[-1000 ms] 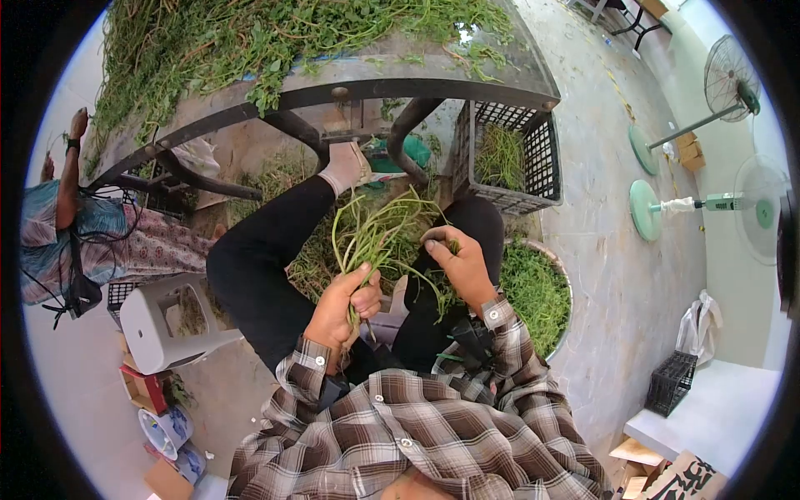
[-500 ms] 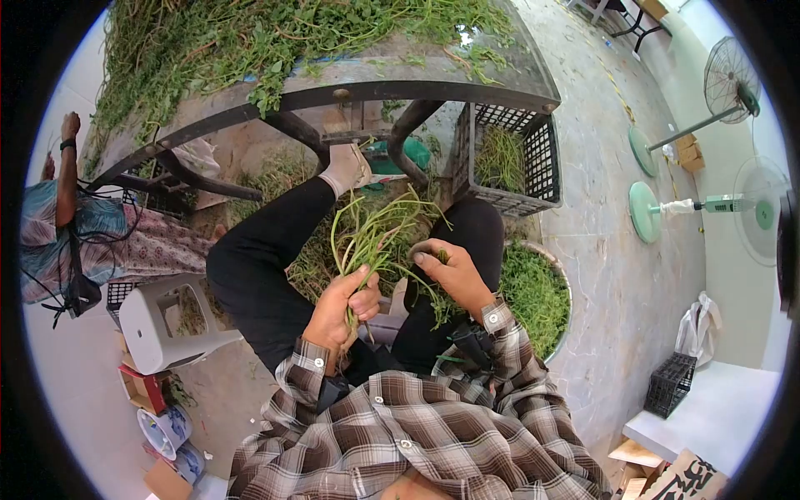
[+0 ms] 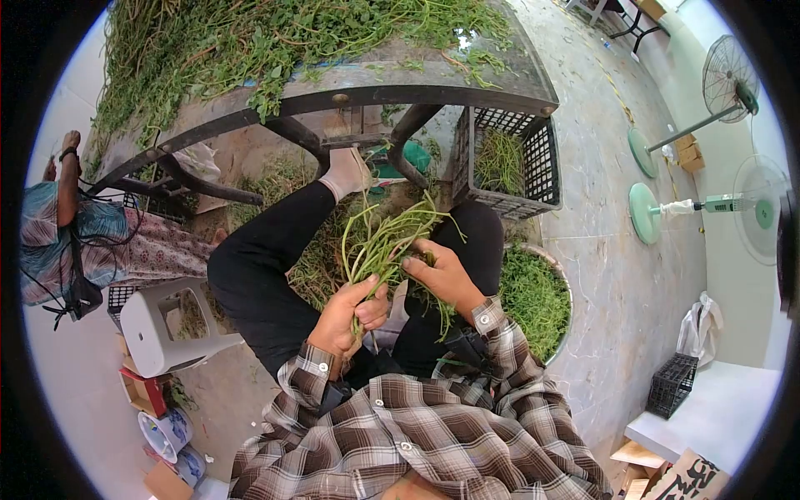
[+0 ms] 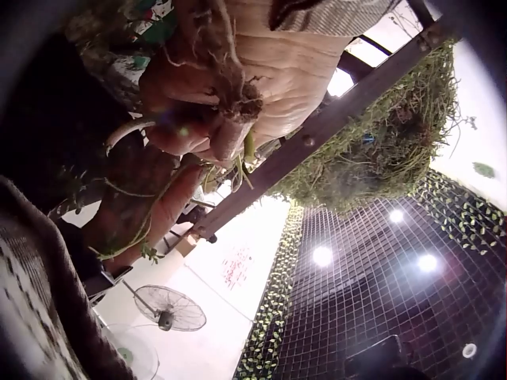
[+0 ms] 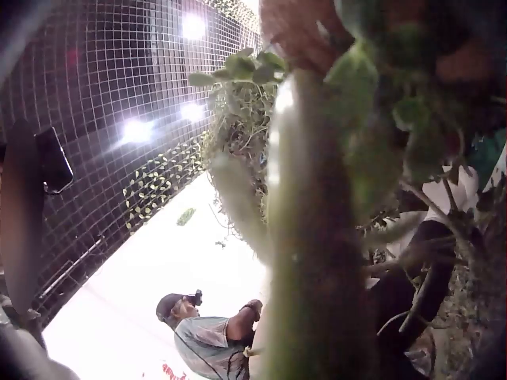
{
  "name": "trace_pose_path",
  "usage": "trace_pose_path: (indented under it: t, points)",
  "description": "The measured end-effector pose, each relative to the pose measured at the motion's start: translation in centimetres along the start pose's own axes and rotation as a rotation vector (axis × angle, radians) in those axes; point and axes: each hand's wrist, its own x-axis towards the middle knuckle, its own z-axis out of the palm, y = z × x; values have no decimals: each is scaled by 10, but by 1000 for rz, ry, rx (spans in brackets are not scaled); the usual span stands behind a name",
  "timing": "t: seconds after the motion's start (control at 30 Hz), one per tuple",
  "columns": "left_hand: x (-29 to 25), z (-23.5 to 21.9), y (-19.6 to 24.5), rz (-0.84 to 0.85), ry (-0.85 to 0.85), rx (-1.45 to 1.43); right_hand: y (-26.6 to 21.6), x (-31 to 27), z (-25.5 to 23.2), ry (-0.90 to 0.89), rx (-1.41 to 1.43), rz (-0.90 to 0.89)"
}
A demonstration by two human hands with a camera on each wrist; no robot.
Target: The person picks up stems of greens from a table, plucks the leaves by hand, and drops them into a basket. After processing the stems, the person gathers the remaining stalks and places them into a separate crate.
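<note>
The left hand (image 3: pixel 343 321) grips the bunch of stems (image 3: pixel 375 248) near its root end; the left wrist view shows roots (image 4: pixel 240 104) protruding from the curled fingers. The bunch stands between the person's knees, stems fanning far and right. The right hand (image 3: pixel 446 275) is closed against the bunch's right side, holding leafy sprigs (image 3: pixel 443 313) that hang below; the exact stems pinched cannot be told.

Probable faults: a loose left grip may let stems pull out whole; a hard tug may snap them unevenly. Tangled tips may drag neighbouring stems along. Sprigs released short of the basin (image 3: pixel 569 302) at right, or the crate (image 3: pixel 510 200) far right, may fall to the floor.
</note>
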Motion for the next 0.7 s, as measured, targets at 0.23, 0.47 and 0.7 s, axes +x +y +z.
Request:
trace_pose_path:
  t: [0.23,0.47,0.7]
  points:
    - [0,2,0,12,-20,9,0,3,0,-29,-26,10]
    - [-2,-6,8,83,59,-46,-10,-5,0,36,-26,68]
    - [-2,-6,10,98,41,-78,1,-6,-2,-105,-91,70]
